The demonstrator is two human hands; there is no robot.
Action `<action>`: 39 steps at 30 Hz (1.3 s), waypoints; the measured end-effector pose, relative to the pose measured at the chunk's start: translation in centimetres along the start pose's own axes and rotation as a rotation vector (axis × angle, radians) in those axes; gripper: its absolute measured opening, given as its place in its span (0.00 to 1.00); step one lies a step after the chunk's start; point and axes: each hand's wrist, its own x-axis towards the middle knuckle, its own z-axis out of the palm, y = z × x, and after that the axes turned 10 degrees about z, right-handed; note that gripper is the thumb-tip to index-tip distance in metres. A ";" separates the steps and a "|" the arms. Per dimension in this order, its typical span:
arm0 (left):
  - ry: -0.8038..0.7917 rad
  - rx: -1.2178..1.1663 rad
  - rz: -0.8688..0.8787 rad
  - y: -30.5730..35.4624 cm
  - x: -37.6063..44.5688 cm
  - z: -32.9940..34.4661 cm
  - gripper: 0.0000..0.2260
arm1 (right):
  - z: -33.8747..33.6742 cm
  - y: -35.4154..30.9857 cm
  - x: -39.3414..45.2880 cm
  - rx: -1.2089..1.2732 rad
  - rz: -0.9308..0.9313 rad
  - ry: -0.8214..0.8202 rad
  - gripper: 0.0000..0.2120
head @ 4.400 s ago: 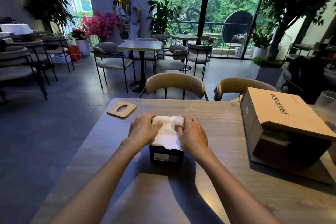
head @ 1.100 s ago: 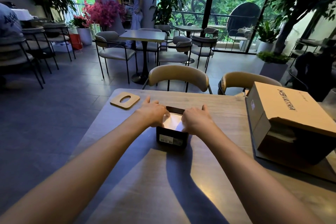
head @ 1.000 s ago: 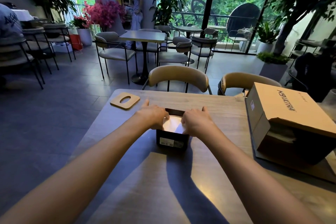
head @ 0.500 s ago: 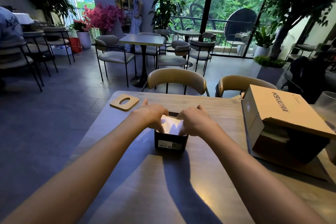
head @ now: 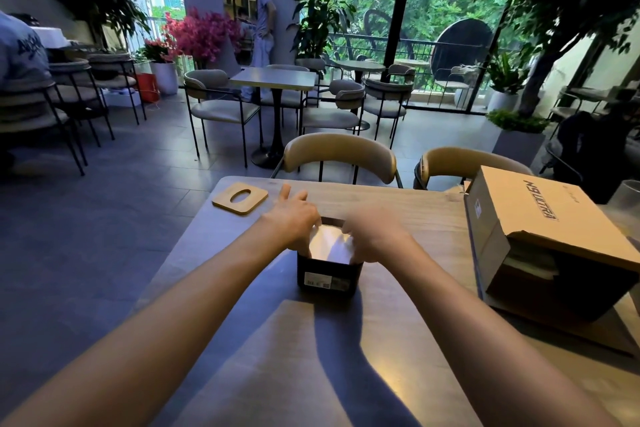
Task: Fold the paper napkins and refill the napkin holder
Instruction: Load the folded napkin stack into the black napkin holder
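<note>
Napkin stack (head: 329,248) sits inside black holder (head: 327,276), mid-table. Your left hand (head: 294,222) and right hand (head: 372,239) press it down, fingers inside; right blurred. Soft, light, crumples: push at edges.

One wide-angle head view looks forward and down from the person's eye level along both forearms. The desk (head: 398,340) fills the near foreground close below, while the cafe floor, chairs (head: 341,152) and windows lie further ahead. Edges bow with lens distortion.
</note>
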 end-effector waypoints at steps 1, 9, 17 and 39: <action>-0.016 -0.009 -0.005 0.0 0.1 0.0 0.27 | 0.0 -0.1 0.1 -0.012 0.008 -0.005 0.25; -0.156 -0.020 -0.035 0.5 1.1 0.0 0.21 | 0.2 -1.4 0.8 -0.078 0.047 -0.088 0.12; -0.030 -0.215 0.013 -0.9 0.5 0.9 0.27 | 0.4 -1.4 0.0 -0.060 0.004 0.126 0.09; 0.166 -0.243 -0.141 -1.9 -1.7 3.1 0.22 | 3.1 -2.7 -1.0 0.202 -0.027 0.448 0.18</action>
